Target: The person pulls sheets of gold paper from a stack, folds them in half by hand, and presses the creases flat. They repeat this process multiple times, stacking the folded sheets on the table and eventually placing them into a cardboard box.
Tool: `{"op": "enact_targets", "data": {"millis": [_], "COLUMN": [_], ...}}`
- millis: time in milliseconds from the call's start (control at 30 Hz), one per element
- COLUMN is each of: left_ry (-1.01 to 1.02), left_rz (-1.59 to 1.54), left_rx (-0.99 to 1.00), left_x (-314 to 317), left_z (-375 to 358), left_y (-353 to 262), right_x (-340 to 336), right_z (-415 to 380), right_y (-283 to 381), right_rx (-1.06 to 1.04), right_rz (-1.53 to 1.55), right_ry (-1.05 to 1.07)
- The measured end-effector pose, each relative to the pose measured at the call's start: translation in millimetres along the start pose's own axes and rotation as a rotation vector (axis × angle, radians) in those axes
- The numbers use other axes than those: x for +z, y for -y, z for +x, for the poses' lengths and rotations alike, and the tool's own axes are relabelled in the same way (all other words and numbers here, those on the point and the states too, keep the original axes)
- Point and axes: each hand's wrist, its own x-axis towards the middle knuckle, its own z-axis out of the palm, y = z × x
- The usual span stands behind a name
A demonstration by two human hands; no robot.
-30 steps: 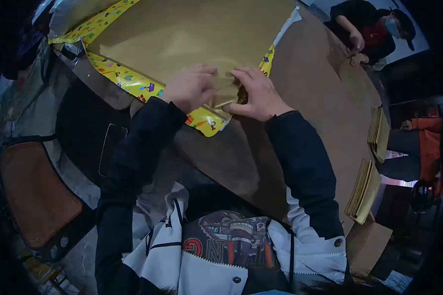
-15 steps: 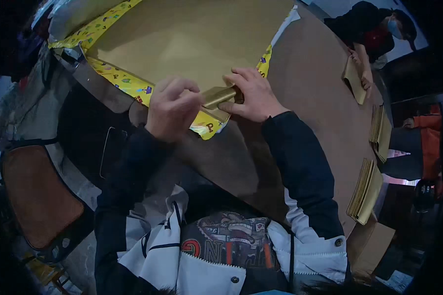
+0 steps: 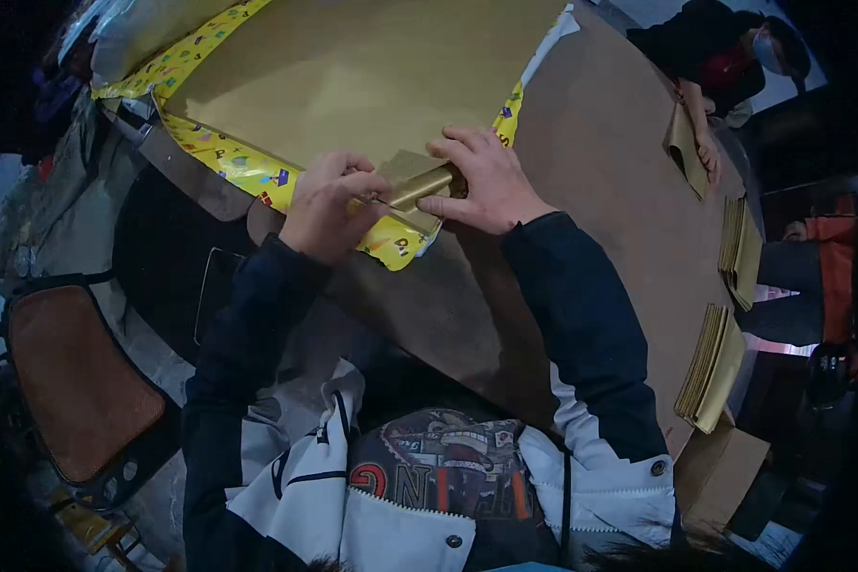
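My right hand (image 3: pixel 489 183) is closed on a folded piece of gold-brown paper (image 3: pixel 419 188), its thumb below and fingers over the curled upper end. Beside the paper's left edge, my left hand (image 3: pixel 326 208) is pinched closed. A thin dark sliver shows at its fingertips, too small to name. Under both hands lies the near corner of a large brown sheet (image 3: pixel 353 76). Yellow printed wrapping (image 3: pixel 243 164) runs along that sheet's edges, and its loose corner sticks out below the folded paper.
A brown round table (image 3: pixel 620 191) spreads beneath everything. Bundles of folded gold paper (image 3: pixel 710 367) stand along its right edge, above a cardboard box (image 3: pixel 725 472). At top right a masked person (image 3: pixel 705 57) handles another folded gold paper (image 3: pixel 684 153). A brown-seated chair (image 3: pixel 86 381) stands left.
My left hand has turned from a blurred, curled fist beside the folded paper into a pinch with fingertips at its left edge. More of the paper shows. My right hand has barely shifted.
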Motion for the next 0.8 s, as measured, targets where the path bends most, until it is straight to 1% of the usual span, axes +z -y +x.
{"op": "enact_targets", "data": {"millis": [33, 100, 133, 200, 333, 400, 533, 600, 700, 800], "left_ry": [0.001, 0.076, 0.076, 0.072, 0.082, 0.034, 0.055, 0.036, -0.004, -0.021], "left_rz": [0.000, -0.032, -0.033, -0.149, -0.155, -0.144, -0.173, -0.120, -0.076, -0.068], "left_rx": [-0.002, -0.046, -0.044, -0.012, -0.019, -0.035, -0.074, 0.009, -0.025, -0.013], "left_x": [-0.3, -0.8, -0.3, 0.4, 0.2, 3.6, 2.3, 2.8, 4.7, 6.9], "left_z": [-0.3, 0.1, 0.2, 0.0, 0.2, -0.2, 1.6, 0.7, 1.8, 3.2], "left_y": [1.1, 3.6, 4.6, 7.4, 9.5, 11.3, 8.7, 10.2, 6.1, 2.7], "right_x": [-0.9, -3.0, -3.7, -2.3, -2.6, -0.7, -0.1, -0.7, -2.1, 0.4], "right_z": [0.1, 1.1, 1.0, 1.2, 1.7, 1.4, 1.0, 0.6, 0.6, 0.1], "right_y": [0.0, 0.1, 0.0, -0.6, -0.2, -1.2, -2.2, -0.5, 0.8, -0.9], "right_rx": [0.000, 0.004, 0.007, 0.005, -0.004, -0.010, -0.015, -0.008, -0.004, -0.017], "right_rz": [0.002, 0.017, 0.029, 0.023, 0.021, 0.018, 0.029, 0.025, 0.028, 0.021], "right_ry": [-0.005, 0.007, 0.018, 0.014, 0.009, 0.001, -0.005, -0.006, -0.004, -0.018]}}
